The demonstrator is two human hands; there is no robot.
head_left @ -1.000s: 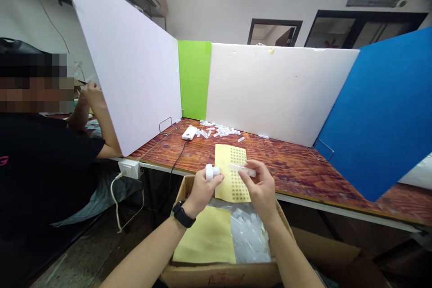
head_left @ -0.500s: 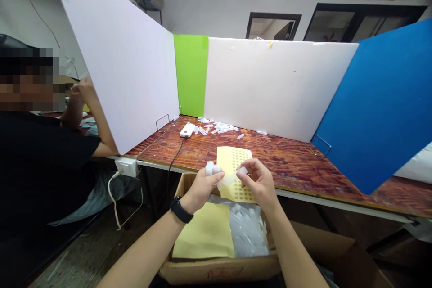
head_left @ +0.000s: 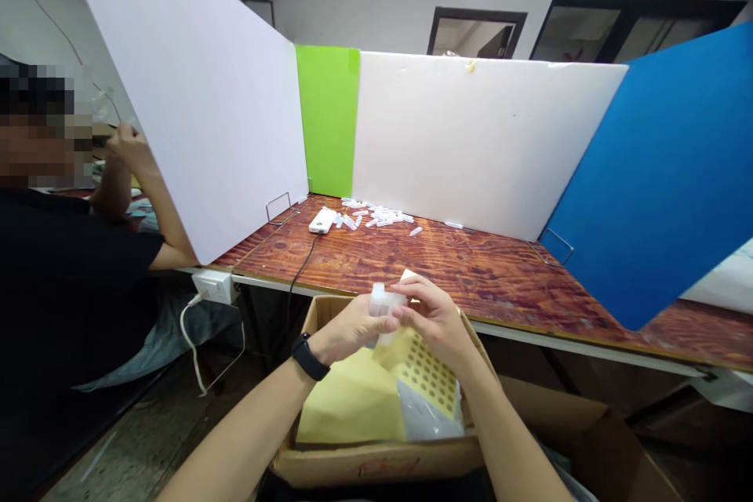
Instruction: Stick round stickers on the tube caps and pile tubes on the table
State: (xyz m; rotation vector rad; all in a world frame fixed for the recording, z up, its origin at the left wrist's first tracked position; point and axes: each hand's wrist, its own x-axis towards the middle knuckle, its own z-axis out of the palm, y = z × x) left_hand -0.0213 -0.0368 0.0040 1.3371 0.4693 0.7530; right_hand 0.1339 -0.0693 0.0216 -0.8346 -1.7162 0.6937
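My left hand (head_left: 347, 327), with a black watch on its wrist, is closed around a few small clear plastic tubes (head_left: 380, 300) held upright. My right hand (head_left: 435, 321) meets it from the right, fingers pinched on the tubes' side. Both hands hover above an open cardboard box (head_left: 376, 461) in front of the table edge. A yellow sticker sheet with rows of round dots (head_left: 428, 372) hangs tilted under my hands into the box. A plain yellow sheet (head_left: 347, 404) and a bag of clear tubes (head_left: 427, 422) lie inside the box.
On the wooden table (head_left: 471, 267) lie a white power bank (head_left: 321, 220) with a black cable and several loose tubes (head_left: 376, 216). White, green and blue partition boards wall the table. A person in a black shirt (head_left: 59, 282) sits at the left. A second cardboard box (head_left: 588, 439) stands at right.
My right hand has moved left to join my left hand at the tubes. The dotted sticker sheet has slid off the table edge and now hangs down into the box.
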